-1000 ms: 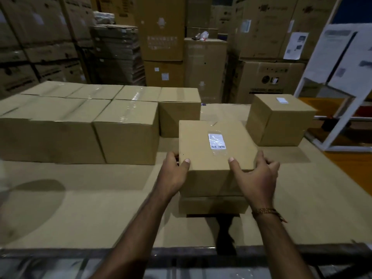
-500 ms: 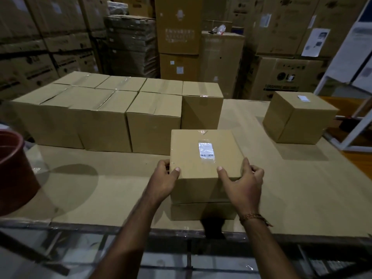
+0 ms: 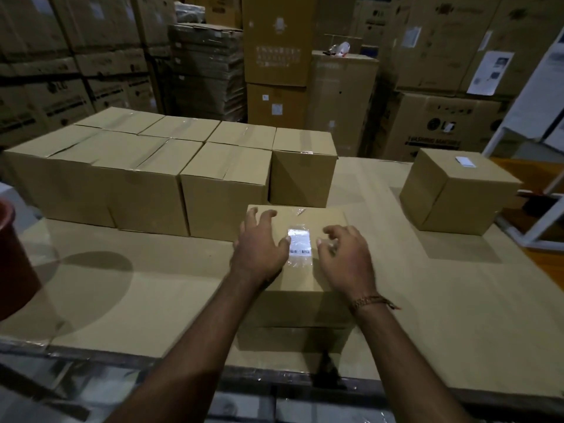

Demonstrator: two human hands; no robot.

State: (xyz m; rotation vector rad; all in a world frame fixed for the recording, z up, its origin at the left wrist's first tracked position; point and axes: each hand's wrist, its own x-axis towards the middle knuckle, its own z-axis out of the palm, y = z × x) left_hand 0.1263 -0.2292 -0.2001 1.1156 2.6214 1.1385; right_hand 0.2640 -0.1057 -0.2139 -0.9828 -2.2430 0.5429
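Note:
A small cardboard box [image 3: 300, 303] with a taped white label [image 3: 299, 246] on its top sits on the cardboard-covered table [image 3: 457, 300] near the front edge. My left hand [image 3: 259, 245] lies over the left part of the box top with fingers spread and loosely bent. My right hand [image 3: 345, 251] hovers or rests on the right part of the top, fingers loosely curled beside the label. Neither hand grips the box sides.
A block of several taped boxes [image 3: 146, 178] stands just behind and left of the small box. A single labelled box [image 3: 457, 190] stands at the right. A red bucket [image 3: 12, 264] is at the left edge. Tall stacked cartons [image 3: 274, 56] fill the background; a white frame [image 3: 537, 209] is at far right.
Both hands let go of the box sides and moved up onto its top, near the label. The box stands further left and closer to the block of boxes; the camera turned left.

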